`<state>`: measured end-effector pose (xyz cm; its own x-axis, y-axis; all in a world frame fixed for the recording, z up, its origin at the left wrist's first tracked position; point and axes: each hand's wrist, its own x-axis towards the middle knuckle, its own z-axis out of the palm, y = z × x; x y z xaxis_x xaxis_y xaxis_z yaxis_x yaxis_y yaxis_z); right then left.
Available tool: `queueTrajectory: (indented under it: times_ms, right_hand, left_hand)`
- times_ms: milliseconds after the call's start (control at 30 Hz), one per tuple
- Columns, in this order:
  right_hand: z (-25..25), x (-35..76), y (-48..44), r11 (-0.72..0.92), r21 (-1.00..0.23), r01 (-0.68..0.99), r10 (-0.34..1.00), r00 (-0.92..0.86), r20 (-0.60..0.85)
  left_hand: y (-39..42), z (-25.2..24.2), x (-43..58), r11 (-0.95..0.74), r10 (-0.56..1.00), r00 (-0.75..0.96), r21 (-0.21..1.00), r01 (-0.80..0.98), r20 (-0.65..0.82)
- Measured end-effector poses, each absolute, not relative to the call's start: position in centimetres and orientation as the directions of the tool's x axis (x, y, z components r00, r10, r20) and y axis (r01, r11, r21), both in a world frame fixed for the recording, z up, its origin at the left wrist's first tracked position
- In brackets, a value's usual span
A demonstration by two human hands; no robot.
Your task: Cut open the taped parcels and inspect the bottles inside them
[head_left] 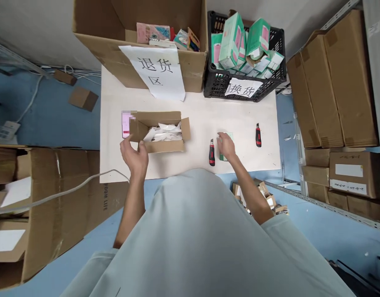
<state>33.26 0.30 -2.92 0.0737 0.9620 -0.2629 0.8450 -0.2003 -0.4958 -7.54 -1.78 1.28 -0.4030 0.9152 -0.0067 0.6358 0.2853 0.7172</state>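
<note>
A small open cardboard box (165, 147) with crumpled white packing material (167, 133) inside sits on the white table. My left hand (134, 156) is at its front left corner, thumb and fingers apart, the thumb against or just in front of the wall. My right hand (226, 145) lies over a flat green-and-white box (222, 157), hiding most of it. Its fingers are loosely bent and spread past the box's left edge; I see no grip on it. Just left of that hand is a red-and-black utility knife (212, 153).
A second utility knife (258, 136) lies to the right. A phone (125, 126) touches the small box's left side. Behind stand a large carton (190, 66) with a paper sign (159, 74) and a black crate (213, 78) of green boxes (231, 41). A cable (69, 190) crosses at left.
</note>
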Motion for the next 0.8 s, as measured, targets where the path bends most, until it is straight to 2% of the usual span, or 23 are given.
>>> queueTrajectory:
  times_ms: [67,133,267,367,467,567,667,800]
  right_hand:
    - [-3.6,36.3,-0.7,-0.269,-0.358,0.894,0.94,0.163,-0.299]
    - [-4.8,37.6,-1.7,-0.351,-0.273,0.896,0.902,0.245,-0.356]
    - [-7.3,36.6,-3.3,-0.448,-0.23,0.864,0.821,0.296,-0.488]
    - [-8.1,36.4,-4.1,-0.477,-0.258,0.84,0.807,0.301,-0.509]
    - [-7.7,38.2,-5.0,-0.467,-0.333,0.819,0.809,0.244,-0.535]
    - [-6.9,40.4,-6.4,-0.376,-0.459,0.805,0.865,0.128,-0.485]
    - [-5.8,41.7,-8.0,-0.218,-0.569,0.793,0.927,-0.015,-0.375]
    - [-4.5,41.9,-9.2,-0.084,-0.595,0.8,0.953,-0.11,-0.282]
  left_hand:
    - [-3.1,2.4,-4.4,0.216,0.939,-0.342,0.711,0.669,0.036]
    - [-3.9,3.1,-0.9,0.17,0.954,-0.294,0.697,0.696,0.061]
    - [-4.7,2.6,6.4,0.114,0.984,-0.177,0.725,0.679,0.011]
    - [-4.8,0.7,11.2,0.127,0.991,-0.041,0.799,0.588,-0.128]
    - [-4.2,-1.6,15.0,0.263,0.948,0.047,0.861,0.435,-0.313]
    - [-2.6,-2.6,17.5,0.417,0.886,0.094,0.868,0.268,-0.455]
    - [-0.8,-1.8,18.9,0.453,0.858,0.188,0.877,0.161,-0.478]
    - [0.6,0.5,20.2,0.334,0.878,0.29,0.921,0.199,-0.381]
